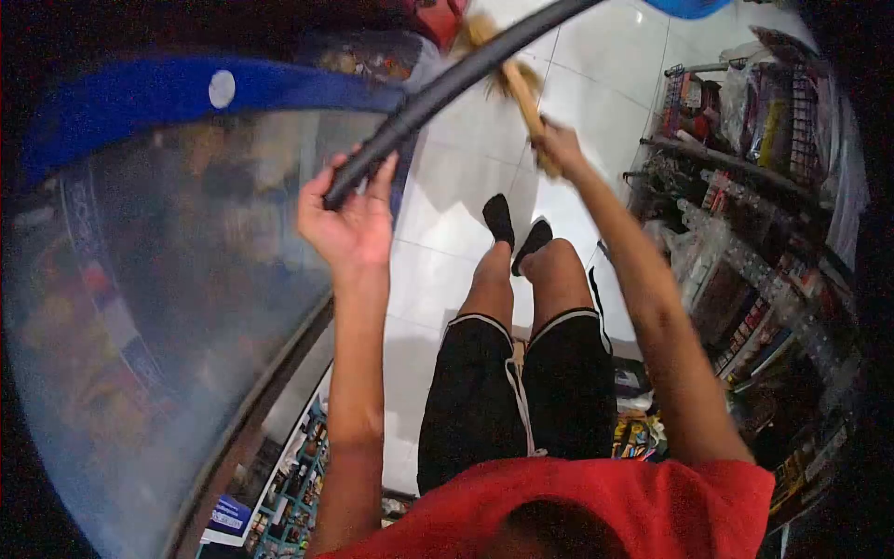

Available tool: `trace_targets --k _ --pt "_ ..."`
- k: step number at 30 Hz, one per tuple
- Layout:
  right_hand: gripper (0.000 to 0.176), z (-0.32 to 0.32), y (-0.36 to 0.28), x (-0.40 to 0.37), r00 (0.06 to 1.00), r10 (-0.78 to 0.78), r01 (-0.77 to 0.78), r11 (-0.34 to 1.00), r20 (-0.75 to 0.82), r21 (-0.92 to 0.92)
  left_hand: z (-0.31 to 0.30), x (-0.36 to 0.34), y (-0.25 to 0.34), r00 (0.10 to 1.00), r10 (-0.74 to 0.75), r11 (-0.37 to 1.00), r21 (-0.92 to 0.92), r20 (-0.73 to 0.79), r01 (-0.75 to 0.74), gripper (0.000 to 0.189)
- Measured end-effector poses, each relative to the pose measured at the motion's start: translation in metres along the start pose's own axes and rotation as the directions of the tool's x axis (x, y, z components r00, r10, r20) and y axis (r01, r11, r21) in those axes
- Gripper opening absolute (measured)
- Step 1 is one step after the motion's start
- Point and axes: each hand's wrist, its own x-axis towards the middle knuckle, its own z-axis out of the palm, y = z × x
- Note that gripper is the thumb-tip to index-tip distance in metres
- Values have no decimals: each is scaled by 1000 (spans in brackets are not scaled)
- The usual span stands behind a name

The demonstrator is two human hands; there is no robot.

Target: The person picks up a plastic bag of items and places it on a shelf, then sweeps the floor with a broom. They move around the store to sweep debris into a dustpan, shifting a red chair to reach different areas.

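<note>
A long black tube slants from the left up to the top edge of the view. My left hand is closed around its lower end, palm turned up, with the fingers and thumb on either side. In my right hand is a light wooden-handled brush, gripped by the handle. The brush's tan, bristly-looking part lies partly behind the tube and is blurred. The tube's far end is out of view.
To my left stands a blue-rimmed chest with a glass top. Packed wire shelves line the right side. A teal basket of small items sits low on the left. White floor tiles lie ahead; something blue shows at the top.
</note>
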Motion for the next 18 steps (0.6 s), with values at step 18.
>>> trace_targets --k 18 --pt "16 -118 -107 176 935 40 -106 979 352 172 171 91 -112 997 -42 984 171 -64 52 20"
